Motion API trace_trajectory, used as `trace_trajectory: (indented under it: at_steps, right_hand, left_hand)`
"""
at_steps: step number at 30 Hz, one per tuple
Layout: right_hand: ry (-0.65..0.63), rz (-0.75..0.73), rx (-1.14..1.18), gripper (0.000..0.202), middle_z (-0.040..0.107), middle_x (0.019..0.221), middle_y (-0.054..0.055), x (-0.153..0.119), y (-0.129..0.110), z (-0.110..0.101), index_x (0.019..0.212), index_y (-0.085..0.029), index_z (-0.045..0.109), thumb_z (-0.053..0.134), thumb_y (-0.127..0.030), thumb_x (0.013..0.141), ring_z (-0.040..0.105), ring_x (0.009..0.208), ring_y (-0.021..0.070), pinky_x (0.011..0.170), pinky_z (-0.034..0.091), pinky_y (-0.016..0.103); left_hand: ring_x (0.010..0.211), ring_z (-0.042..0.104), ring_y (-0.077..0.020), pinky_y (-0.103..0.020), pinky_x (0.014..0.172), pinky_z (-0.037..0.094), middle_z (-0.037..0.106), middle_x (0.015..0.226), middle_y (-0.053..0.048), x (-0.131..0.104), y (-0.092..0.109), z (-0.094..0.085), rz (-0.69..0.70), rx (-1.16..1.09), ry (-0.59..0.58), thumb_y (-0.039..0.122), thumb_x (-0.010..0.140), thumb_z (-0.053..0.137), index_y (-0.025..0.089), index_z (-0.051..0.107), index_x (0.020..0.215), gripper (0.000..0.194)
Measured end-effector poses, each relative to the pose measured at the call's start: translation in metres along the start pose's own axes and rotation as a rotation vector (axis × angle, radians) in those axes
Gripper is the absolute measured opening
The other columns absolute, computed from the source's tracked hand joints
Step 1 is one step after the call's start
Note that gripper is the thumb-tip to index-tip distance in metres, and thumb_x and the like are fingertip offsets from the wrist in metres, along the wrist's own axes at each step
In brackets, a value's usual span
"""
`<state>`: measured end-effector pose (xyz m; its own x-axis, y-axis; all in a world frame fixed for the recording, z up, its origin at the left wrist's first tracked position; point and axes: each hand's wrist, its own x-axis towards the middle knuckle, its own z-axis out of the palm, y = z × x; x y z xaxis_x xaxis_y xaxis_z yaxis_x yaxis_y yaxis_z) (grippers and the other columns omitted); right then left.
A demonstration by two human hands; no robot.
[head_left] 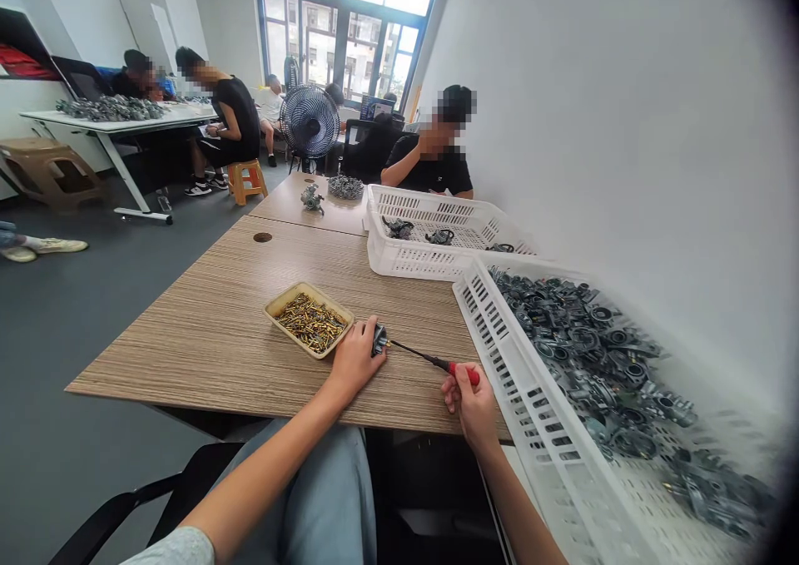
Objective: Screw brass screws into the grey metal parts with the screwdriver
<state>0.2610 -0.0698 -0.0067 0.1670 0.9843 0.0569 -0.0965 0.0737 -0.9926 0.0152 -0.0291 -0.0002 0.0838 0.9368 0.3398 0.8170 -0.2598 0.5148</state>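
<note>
Against left fingers (369,329), metal part (379,340), facing screwdriver (438,363)

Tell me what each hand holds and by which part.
The right hand holds a screwdriver by its red handle. The left hand holds a small metal part; the hand hides exactly where.

Your arms, viewed from above: your left forearm (275,463), bare, enters at the lower left and runs obliquely forward and to the right, with the wrist (335,392) nearly in line. Your left hand (357,355) shows its back, the fingers (368,330) bent in a grip. Your right forearm (519,496), also bare, rises from the lower edge, inclined to the left. Your right hand (473,400) is closed, thumb (463,377) uppermost and fingers curled. The hands are apart, the left farther forward
</note>
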Motion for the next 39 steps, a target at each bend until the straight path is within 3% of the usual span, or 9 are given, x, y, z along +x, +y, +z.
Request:
trace_trajectory:
  at_steps: [17, 32, 39]
  right_hand:
    - [0.038, -0.055, -0.102, 0.040, 0.065, 0.058, -0.003, -0.0005, 0.0032, 0.0024, 0.086, -0.024, 0.053, 0.069, -0.060, 0.092, 0.050, 0.038, 0.0105, 0.032, 0.036, 0.018]
    - [-0.047, -0.110, -0.104, 0.034, 0.068, 0.073, -0.001, -0.0035, -0.0040, 0.0017, 0.101, -0.026, 0.058, 0.076, -0.053, 0.090, 0.056, 0.050, 0.0122, 0.040, 0.045, 0.021]
    - [-0.032, -0.073, -0.160, 0.035, 0.060, 0.060, -0.004, -0.0029, -0.0030, 0.0007, 0.090, -0.024, 0.058, 0.074, -0.055, 0.091, 0.049, 0.043, 0.0101, 0.035, 0.038, 0.018]
  left_hand:
    - [0.117, 0.063, -0.0283, -0.040, 0.101, 0.051, 0.063, 0.124, -0.010, 0.0004, -0.0022, 0.0030, -0.002, 0.004, -0.001, 0.027, 0.091, 0.063, 0.023, 0.038, 0.148, 0.063]
    - [0.122, 0.061, -0.0289, -0.042, 0.104, 0.050, 0.062, 0.126, -0.011, 0.0002, -0.0047, 0.0056, 0.000, -0.016, 0.001, 0.027, 0.092, 0.062, 0.021, 0.037, 0.148, 0.062]
    - [0.121, 0.062, -0.0294, -0.042, 0.103, 0.051, 0.062, 0.126, -0.013, 0.0005, -0.0057, 0.0061, -0.016, -0.026, -0.002, 0.027, 0.093, 0.061, 0.019, 0.037, 0.149, 0.062]
